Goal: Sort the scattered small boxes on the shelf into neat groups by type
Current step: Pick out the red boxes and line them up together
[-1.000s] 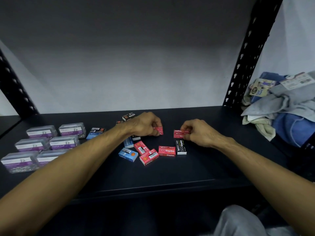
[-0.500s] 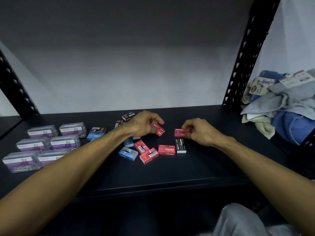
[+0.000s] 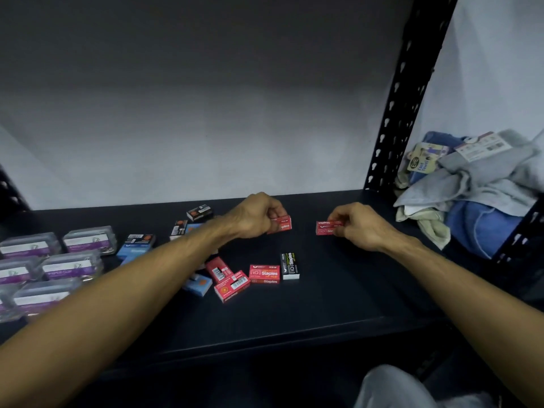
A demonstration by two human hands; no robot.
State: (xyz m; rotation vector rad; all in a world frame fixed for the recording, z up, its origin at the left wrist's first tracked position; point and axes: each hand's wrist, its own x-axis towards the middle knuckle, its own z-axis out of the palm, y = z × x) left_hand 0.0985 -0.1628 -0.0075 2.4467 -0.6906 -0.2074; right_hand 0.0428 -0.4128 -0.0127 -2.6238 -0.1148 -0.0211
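A red staple box (image 3: pixel 283 224) is pinched by the curled fingers of the left hand (image 3: pixel 255 217) toward the back of the dark shelf (image 3: pixel 338 304); part of the word "Staples" is readable on its face. A second red box (image 3: pixel 327 227) is gripped by the right hand (image 3: pixel 357 225) just to the right, apart from the first, its print appearing upside down.

Nearer the front edge, a red box marked "10 Staples" (image 3: pixel 264 273) lies flat, with a black box labelled "Staples" (image 3: pixel 290 265) just beside it on the right. Two more red boxes with barcodes (image 3: pixel 226 279) lie to its left, touching each other, and a blue box (image 3: pixel 201 285) is partly hidden under the left forearm.

Further left, clear cases with purple "PAPER CLIP" labels (image 3: pixel 56 260) are grouped in rows. Beyond the black upright post (image 3: pixel 403 92), folded towels (image 3: pixel 482 195) are piled, one tagged "ENE face towel".
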